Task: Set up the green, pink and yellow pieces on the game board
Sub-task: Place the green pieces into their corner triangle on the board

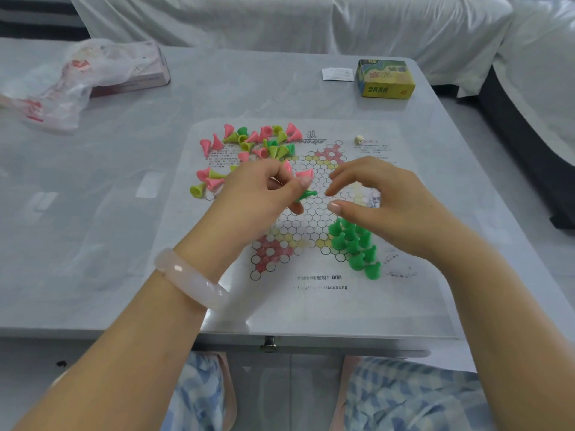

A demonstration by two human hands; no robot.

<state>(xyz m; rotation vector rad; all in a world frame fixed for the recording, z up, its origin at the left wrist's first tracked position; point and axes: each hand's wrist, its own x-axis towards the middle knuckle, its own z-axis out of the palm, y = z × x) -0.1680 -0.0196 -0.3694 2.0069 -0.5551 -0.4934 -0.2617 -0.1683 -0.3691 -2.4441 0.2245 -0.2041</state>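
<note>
We are in the middle of filling the green corner: a cluster of green pieces (356, 244) stands upright on the near-right point of the game board (311, 219), a printed paper sheet lying on the desk (124, 213). Our left hand (264, 194) has its fingers curled round several pieces at once — a green piece (306, 194) juts out between the fingertips, and two pink pieces (295, 171) show above the knuckles. Our right hand (379, 197) hovers just beside it, holding nothing, thumb and forefinger parted as if to take the green one. The next move, as we judge it, calls for passing that piece across and standing it on a free circle by the green cluster without toppling its neighbours. The loose pile of pink, yellow and green pieces (258, 141) lies unsorted at the board's far-left edge. As for writing — the yellow box (385, 79) shows "45", and near the board's close edge we read something like "Haochang"; the rest is too blurred.
</note>
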